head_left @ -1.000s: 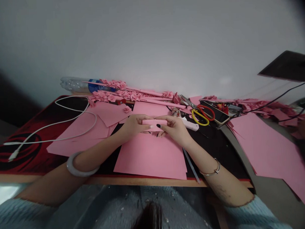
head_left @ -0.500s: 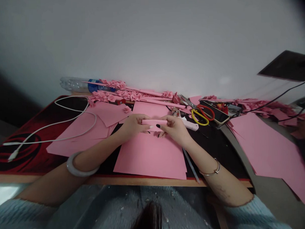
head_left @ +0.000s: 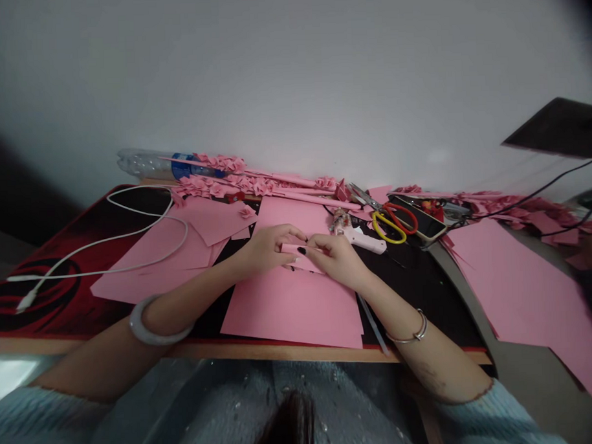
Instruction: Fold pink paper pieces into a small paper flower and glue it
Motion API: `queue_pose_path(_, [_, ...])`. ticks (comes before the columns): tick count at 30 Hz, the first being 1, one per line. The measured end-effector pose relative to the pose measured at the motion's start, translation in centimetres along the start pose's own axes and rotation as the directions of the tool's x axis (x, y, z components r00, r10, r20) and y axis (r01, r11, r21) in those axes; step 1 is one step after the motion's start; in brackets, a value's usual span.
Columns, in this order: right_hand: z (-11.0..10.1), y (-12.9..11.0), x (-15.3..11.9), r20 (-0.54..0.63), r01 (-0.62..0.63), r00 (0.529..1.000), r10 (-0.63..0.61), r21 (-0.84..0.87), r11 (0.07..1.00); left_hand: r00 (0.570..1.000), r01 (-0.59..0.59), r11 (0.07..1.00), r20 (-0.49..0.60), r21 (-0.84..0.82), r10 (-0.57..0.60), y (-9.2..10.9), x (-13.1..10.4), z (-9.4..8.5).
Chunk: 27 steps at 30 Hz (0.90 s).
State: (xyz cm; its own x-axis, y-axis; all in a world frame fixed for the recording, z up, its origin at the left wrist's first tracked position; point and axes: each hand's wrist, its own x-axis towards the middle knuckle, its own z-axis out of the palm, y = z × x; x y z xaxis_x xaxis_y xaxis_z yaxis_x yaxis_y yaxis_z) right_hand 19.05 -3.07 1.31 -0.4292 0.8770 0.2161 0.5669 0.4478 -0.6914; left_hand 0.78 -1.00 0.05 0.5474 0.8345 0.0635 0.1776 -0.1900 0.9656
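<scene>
Between my two hands is a small folded strip of pink paper (head_left: 303, 257), held just above a larger stack of pink paper sheets (head_left: 292, 309). My left hand (head_left: 268, 250) pinches the strip's left end, thumb in front and fingers behind. The right end is gripped by my right hand (head_left: 339, 259), its dark-nailed thumb pressing near the middle of the strip. Fingers cover both ends, so the folds there are hidden. Just beyond my right hand lies a white glue gun (head_left: 367, 239), and scissors (head_left: 390, 223) with yellow and red handles rest farther right.
Pink paper flowers (head_left: 256, 184) and a plastic bottle (head_left: 148, 164) lie along the wall. A white cable (head_left: 153, 220) crosses pink sheets on the left. A phone (head_left: 425, 227) and more pink sheets (head_left: 516, 285) are to the right. A thin translucent stick (head_left: 375, 326) lies near the front edge.
Both hands have come closer together and slightly lower. The pink strip has tilted, its right end dropping, and more of it is covered by my right hand.
</scene>
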Motion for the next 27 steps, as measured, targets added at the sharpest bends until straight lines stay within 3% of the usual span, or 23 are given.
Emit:
queue_pose_path(8, [-0.3,0.1,0.1,-0.117,-0.013,0.993,0.018,0.040,0.999,0.999,-0.031,0.985,0.038,-0.167,0.038,-0.7,0.4,0.1])
queue_pose_path(22, [-1.3,1.1,0.4,-0.316,-0.056,0.945,0.079,0.082,0.995,0.995,0.043,0.975,-0.073,-0.218,-0.060,-0.7,0.7,-0.8])
queue_pose_path(27, [-1.3,1.4,0.5,-0.241,-0.082,0.960,0.142,0.243,0.967,0.984,0.063,0.968,-0.148,-0.244,-0.101,-1.0,0.8,-1.0])
